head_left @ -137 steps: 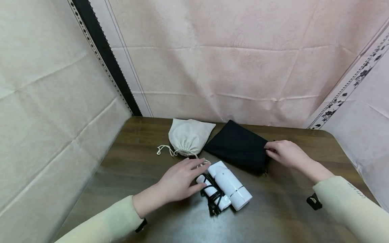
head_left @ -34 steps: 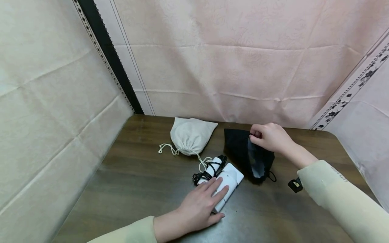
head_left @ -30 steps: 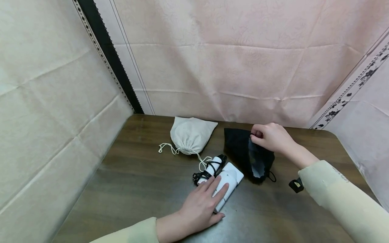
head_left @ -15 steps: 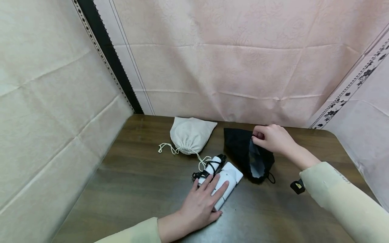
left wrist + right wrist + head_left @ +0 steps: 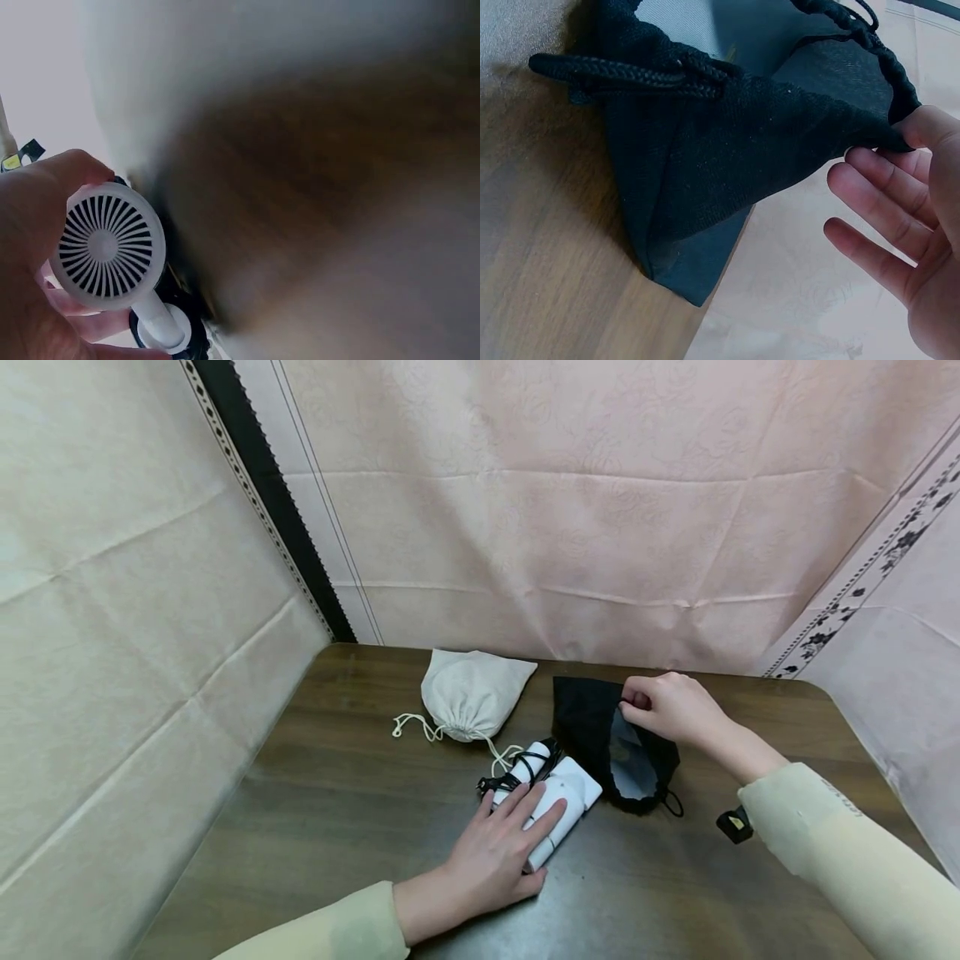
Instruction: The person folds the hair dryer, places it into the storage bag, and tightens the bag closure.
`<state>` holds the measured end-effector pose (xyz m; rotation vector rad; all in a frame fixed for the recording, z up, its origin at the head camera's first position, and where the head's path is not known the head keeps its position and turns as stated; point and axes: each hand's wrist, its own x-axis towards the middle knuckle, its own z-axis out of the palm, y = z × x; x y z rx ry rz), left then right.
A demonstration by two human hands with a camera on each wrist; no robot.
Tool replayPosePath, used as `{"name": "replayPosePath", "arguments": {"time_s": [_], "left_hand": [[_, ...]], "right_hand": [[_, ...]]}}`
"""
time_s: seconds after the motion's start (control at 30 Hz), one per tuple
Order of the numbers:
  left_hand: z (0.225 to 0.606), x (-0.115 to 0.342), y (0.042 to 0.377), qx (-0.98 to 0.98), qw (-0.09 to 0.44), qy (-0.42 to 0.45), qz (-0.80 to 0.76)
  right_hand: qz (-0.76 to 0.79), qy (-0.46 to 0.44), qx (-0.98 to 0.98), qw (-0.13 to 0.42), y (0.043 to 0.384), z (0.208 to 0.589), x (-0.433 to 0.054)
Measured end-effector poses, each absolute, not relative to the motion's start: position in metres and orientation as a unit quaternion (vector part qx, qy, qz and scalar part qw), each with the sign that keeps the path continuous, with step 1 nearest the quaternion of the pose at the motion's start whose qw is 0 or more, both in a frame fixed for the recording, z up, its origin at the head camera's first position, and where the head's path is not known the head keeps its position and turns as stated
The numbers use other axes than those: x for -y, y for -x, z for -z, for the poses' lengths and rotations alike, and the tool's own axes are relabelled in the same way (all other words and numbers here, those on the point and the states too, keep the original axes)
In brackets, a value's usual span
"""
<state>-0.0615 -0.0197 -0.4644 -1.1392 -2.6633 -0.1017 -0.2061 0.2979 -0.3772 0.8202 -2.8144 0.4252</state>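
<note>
A white folding hair dryer (image 5: 574, 782) lies on the table with its handle (image 5: 530, 760) folded alongside and a black cord wound round it. My left hand (image 5: 493, 858) holds its near end, fingers spread across the top and thumb along the right side. The round slotted grille (image 5: 105, 244) at that end faces the left wrist camera. Beyond the dryer is a black drawstring bag (image 5: 587, 710), its mouth gaping toward the front and its pale lining showing. Thumb and forefinger of my right hand (image 5: 673, 714) pinch the bag's rim; the other fingers extend loosely.
A cream drawstring bag (image 5: 474, 695) lies at the table's back, left of the black one, its cords trailing near the dryer. The wooden table (image 5: 352, 793) ends at pale cloth hangings (image 5: 600, 543) behind and at both sides.
Earlier the black bag lay flat; my right hand has lifted its rim and spread the mouth. The dryer has been turned to point at the bag and lately slid slightly away from me.
</note>
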Motion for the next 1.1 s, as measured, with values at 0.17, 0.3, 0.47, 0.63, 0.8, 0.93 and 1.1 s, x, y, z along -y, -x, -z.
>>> {"name": "replayPosePath", "arguments": {"time_s": [0.17,0.3,0.47,0.63,0.8,0.93,1.1], "left_hand": [[0.465,0.018,0.063,0.907,0.145,0.394,0.031],[0.466,0.017,0.064,0.904,0.165,0.395,0.017],[0.467,0.01,0.067,0.907,0.167,0.387,-0.014],[0.468,0.007,0.067,0.91,0.154,0.382,-0.037],[0.467,0.011,0.069,0.907,0.162,0.388,-0.022],[0.465,0.016,0.073,0.905,0.162,0.392,0.021],[0.463,0.022,0.077,0.903,0.152,0.397,0.068]], "right_hand": [[-0.146,-0.28,0.944,0.09,0.206,0.379,-0.298],[-0.141,-0.28,0.945,0.094,0.205,0.38,-0.3],[-0.142,-0.279,0.946,0.083,0.202,0.381,-0.303],[-0.164,-0.279,0.944,0.065,0.198,0.385,-0.305],[-0.168,-0.282,0.943,0.056,0.191,0.391,-0.308],[-0.167,-0.287,0.942,0.056,0.185,0.393,-0.31],[-0.169,-0.291,0.94,0.049,0.177,0.395,-0.311]]}}
